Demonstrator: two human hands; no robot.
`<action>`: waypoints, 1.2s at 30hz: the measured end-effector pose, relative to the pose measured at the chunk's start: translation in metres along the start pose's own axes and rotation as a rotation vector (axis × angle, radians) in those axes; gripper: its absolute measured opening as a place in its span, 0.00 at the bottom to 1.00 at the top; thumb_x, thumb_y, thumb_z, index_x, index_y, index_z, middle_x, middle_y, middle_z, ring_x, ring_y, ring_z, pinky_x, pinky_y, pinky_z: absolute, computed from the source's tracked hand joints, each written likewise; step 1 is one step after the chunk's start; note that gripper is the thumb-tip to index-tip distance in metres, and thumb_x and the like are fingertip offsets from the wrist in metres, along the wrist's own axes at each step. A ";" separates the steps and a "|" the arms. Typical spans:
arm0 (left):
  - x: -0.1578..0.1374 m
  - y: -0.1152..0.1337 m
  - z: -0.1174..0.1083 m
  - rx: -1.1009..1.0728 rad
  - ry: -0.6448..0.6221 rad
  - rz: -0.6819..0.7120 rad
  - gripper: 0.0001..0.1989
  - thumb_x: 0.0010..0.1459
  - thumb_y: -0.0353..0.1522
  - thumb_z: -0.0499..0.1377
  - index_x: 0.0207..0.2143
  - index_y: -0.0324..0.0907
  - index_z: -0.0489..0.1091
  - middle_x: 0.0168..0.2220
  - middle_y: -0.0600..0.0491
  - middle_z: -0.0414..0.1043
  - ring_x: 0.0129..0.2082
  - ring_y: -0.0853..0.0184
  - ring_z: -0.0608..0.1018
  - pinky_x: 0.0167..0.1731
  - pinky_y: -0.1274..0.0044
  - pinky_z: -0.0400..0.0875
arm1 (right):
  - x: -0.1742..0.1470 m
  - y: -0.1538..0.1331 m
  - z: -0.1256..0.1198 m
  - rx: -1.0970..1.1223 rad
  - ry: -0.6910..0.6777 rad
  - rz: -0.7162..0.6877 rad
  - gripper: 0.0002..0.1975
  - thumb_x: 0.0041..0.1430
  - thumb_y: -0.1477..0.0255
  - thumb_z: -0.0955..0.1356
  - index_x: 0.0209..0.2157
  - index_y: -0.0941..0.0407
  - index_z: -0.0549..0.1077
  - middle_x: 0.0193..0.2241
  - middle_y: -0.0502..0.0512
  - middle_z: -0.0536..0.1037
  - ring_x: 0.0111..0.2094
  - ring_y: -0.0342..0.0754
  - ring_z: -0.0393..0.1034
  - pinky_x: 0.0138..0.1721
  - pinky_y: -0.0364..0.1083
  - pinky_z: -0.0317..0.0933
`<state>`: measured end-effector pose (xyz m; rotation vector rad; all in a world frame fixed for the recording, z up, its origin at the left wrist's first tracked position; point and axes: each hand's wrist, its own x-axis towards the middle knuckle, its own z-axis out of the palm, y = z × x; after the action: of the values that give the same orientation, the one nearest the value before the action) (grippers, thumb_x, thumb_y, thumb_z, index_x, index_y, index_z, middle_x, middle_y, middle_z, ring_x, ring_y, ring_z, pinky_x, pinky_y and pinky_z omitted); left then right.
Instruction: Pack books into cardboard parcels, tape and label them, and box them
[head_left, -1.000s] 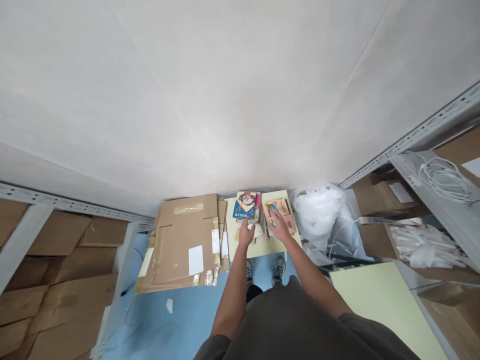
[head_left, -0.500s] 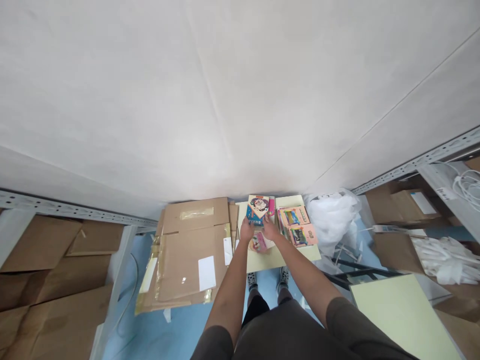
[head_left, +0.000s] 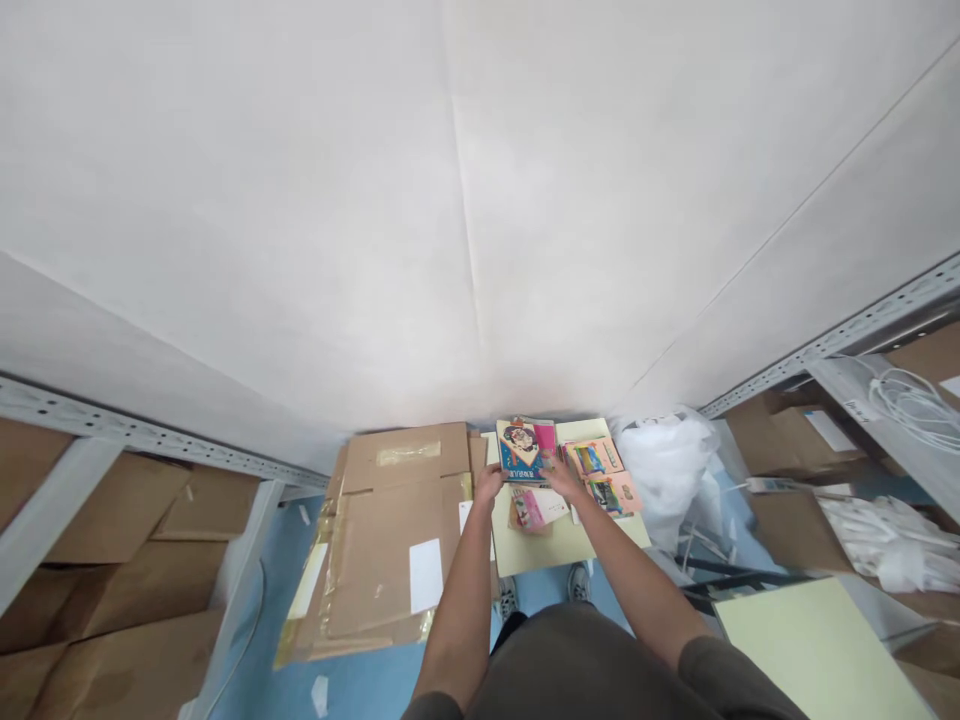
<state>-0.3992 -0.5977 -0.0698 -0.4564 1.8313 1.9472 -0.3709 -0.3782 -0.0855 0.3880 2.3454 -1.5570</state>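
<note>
A white wall (head_left: pixel 375 250) is behind the pale tabletop (head_left: pixel 521 557), where the blue book (head_left: pixel 519 462) lies at the back, partly over a pink one (head_left: pixel 546 437) and left of the peach pile (head_left: pixel 621 492). My left hand (head_left: pixel 489 484) is by its near left corner, but I can't tell if it pinches, and my right hand (head_left: pixel 561 477) has its fingers a bit spread at the other side. It looks light, bendy and maybe slippery, so both sides seem good to hold.

I can read nothing here: white characters (head_left: pixel 517 474) on the rectangular blue-and-cream paper book (head_left: pixel 520 449) are too small. Pink paper booklets (head_left: pixel 604 467) to its right look equally illegible.
</note>
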 end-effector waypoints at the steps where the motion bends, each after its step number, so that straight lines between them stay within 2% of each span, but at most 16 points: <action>1: -0.007 0.006 -0.003 -0.038 -0.027 0.006 0.12 0.45 0.32 0.71 0.35 0.40 0.80 0.38 0.42 0.84 0.42 0.54 0.84 0.47 0.63 0.77 | -0.006 -0.007 -0.004 0.106 0.030 0.035 0.38 0.53 0.64 0.73 0.66 0.50 0.68 0.63 0.61 0.75 0.65 0.63 0.67 0.63 0.62 0.64; 3: -0.022 0.018 -0.010 -0.120 -0.111 0.018 0.17 0.44 0.35 0.73 0.38 0.40 0.80 0.42 0.42 0.84 0.44 0.54 0.83 0.49 0.63 0.76 | -0.018 -0.024 -0.013 0.296 0.059 0.066 0.40 0.47 0.65 0.74 0.64 0.50 0.70 0.60 0.60 0.77 0.61 0.62 0.72 0.59 0.60 0.68; 8: -0.046 0.039 -0.007 -0.234 -0.357 0.118 0.28 0.44 0.41 0.76 0.48 0.40 0.80 0.49 0.40 0.82 0.48 0.55 0.82 0.52 0.65 0.74 | -0.052 -0.058 -0.046 0.618 0.002 -0.041 0.34 0.41 0.67 0.77 0.54 0.51 0.75 0.50 0.57 0.83 0.51 0.60 0.79 0.52 0.56 0.73; 10: -0.050 0.048 0.002 -0.247 -0.423 0.131 0.33 0.46 0.40 0.75 0.55 0.42 0.77 0.51 0.42 0.81 0.48 0.56 0.82 0.50 0.67 0.75 | -0.066 -0.064 -0.062 0.690 0.014 -0.053 0.35 0.40 0.67 0.78 0.54 0.51 0.74 0.48 0.57 0.83 0.48 0.59 0.80 0.50 0.56 0.74; 13: -0.053 0.062 0.022 -0.189 -0.526 0.088 0.43 0.46 0.37 0.74 0.66 0.47 0.69 0.52 0.44 0.79 0.48 0.57 0.82 0.47 0.68 0.76 | -0.092 -0.065 -0.086 0.739 0.092 -0.048 0.38 0.39 0.67 0.80 0.55 0.49 0.72 0.46 0.56 0.83 0.45 0.58 0.81 0.48 0.56 0.74; 17: -0.063 0.076 0.059 -0.078 -0.667 0.048 0.47 0.43 0.32 0.71 0.68 0.48 0.66 0.59 0.42 0.75 0.49 0.56 0.81 0.48 0.66 0.78 | -0.137 -0.060 -0.121 0.774 0.145 -0.037 0.38 0.38 0.68 0.82 0.54 0.49 0.72 0.47 0.55 0.84 0.45 0.58 0.81 0.44 0.54 0.76; 22: -0.100 0.074 0.123 -0.049 -0.805 0.076 0.49 0.42 0.30 0.70 0.69 0.49 0.65 0.63 0.43 0.73 0.51 0.54 0.81 0.49 0.65 0.79 | -0.212 -0.032 -0.169 0.849 0.230 -0.082 0.39 0.41 0.71 0.80 0.57 0.48 0.72 0.48 0.53 0.83 0.45 0.55 0.81 0.44 0.52 0.76; 26: -0.149 0.059 0.191 -0.026 -0.913 0.078 0.50 0.43 0.30 0.71 0.71 0.48 0.63 0.63 0.42 0.73 0.54 0.52 0.80 0.50 0.64 0.78 | -0.290 0.008 -0.217 0.889 0.277 -0.139 0.39 0.45 0.71 0.79 0.60 0.47 0.72 0.50 0.54 0.82 0.44 0.54 0.81 0.46 0.52 0.76; 31: -0.225 0.022 0.287 0.081 -1.049 0.053 0.49 0.44 0.34 0.73 0.70 0.47 0.64 0.64 0.42 0.72 0.54 0.52 0.81 0.51 0.64 0.78 | -0.410 0.075 -0.273 0.945 0.379 -0.197 0.42 0.45 0.71 0.80 0.64 0.46 0.69 0.50 0.55 0.82 0.44 0.54 0.81 0.46 0.53 0.76; 36: -0.294 -0.025 0.387 0.170 -1.266 -0.009 0.49 0.44 0.35 0.75 0.69 0.49 0.64 0.64 0.42 0.71 0.53 0.53 0.81 0.50 0.65 0.78 | -0.529 0.143 -0.302 0.997 0.596 -0.209 0.42 0.44 0.71 0.80 0.62 0.45 0.70 0.49 0.55 0.83 0.43 0.54 0.82 0.46 0.53 0.75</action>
<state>-0.1154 -0.2356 0.0890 0.6940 1.0736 1.4207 0.1401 -0.0764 0.1108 0.9366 1.7621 -2.9838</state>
